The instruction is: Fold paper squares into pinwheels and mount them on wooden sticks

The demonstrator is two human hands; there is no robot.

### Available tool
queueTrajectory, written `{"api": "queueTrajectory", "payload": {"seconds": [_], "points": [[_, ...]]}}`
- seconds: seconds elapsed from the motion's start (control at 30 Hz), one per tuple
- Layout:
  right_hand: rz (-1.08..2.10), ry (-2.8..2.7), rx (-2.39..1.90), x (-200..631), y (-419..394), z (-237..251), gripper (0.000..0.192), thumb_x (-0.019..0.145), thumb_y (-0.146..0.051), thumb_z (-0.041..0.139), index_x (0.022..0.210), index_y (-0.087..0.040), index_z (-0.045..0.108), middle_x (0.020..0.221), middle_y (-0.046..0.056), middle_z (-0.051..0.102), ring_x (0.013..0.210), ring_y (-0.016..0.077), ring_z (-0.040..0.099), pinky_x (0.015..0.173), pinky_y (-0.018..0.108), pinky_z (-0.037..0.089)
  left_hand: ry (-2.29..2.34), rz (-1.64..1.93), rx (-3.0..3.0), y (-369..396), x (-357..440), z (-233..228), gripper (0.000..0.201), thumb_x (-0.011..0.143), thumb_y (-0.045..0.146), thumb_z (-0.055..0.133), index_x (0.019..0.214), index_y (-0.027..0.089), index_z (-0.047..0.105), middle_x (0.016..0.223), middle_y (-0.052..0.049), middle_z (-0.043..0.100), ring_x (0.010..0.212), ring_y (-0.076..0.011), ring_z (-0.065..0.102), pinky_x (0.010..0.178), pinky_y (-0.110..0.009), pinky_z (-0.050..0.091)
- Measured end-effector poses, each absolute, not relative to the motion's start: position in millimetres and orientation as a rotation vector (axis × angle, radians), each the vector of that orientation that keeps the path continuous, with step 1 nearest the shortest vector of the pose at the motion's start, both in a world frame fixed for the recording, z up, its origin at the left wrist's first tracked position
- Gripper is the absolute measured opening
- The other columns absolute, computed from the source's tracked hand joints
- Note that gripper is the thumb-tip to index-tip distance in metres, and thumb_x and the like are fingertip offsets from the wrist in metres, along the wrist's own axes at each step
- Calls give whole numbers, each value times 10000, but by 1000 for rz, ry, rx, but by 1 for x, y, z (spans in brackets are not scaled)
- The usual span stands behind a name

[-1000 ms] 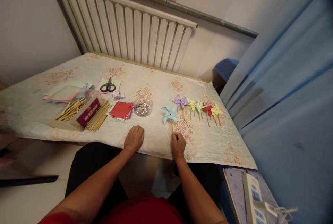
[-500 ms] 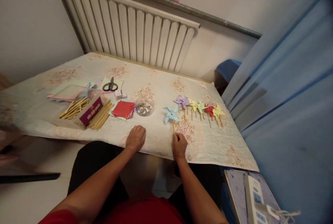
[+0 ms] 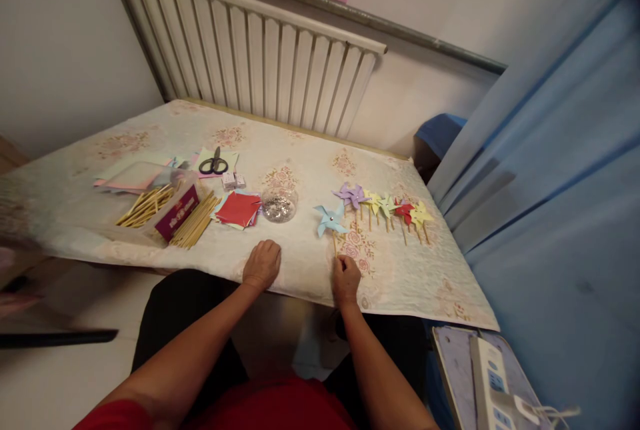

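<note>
The table (image 3: 305,270) runs blurred out of frame at left. On it the left hand (image 3: 262,265) rests curled; whether it holds anything, I cannot tell. The right hand (image 3: 346,279) grips the blue pinwheel (image 3: 331,219) just beyond, hiding its stick's (image 3: 335,244) lower end.

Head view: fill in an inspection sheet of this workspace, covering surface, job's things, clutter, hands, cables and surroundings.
Surface: floral cloth, lightly creased.
Job's things: light blue pinwheel; row of other pinwheels to its right; stack of papers, red on top; round clear container of small shiny pieces; sticks beside and inside a plastic box.
Clutter: scissors on loose paper sheets; small white boxes nearby.
Hands: right hand holds the pinwheel's stick; left hand rests on the cloth, no item visible.
Cables: white cable at a power strip, near right.
Surroundings: radiator behind; blue curtain at right; left edge blurred, unclear.
</note>
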State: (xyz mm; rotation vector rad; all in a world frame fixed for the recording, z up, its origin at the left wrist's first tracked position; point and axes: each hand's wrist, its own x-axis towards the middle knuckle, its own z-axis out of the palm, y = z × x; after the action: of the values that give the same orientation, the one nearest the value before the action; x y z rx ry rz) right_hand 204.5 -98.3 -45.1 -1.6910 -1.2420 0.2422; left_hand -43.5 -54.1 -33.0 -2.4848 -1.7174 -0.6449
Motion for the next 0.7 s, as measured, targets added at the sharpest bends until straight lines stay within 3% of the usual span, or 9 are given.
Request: {"api": "queueTrajectory", "payload": {"seconds": [0.7], "points": [[242, -1259, -1703, 204, -98, -47, 214, 850, -298, 493, 754, -194, 653, 749, 42, 644, 708, 189, 547, 694, 287, 382, -1730, -646, -2492, -55, -43, -32, 183, 945, 197, 423, 878, 204, 593, 919, -109, 591, 917, -264, 510, 833, -408, 407]]}}
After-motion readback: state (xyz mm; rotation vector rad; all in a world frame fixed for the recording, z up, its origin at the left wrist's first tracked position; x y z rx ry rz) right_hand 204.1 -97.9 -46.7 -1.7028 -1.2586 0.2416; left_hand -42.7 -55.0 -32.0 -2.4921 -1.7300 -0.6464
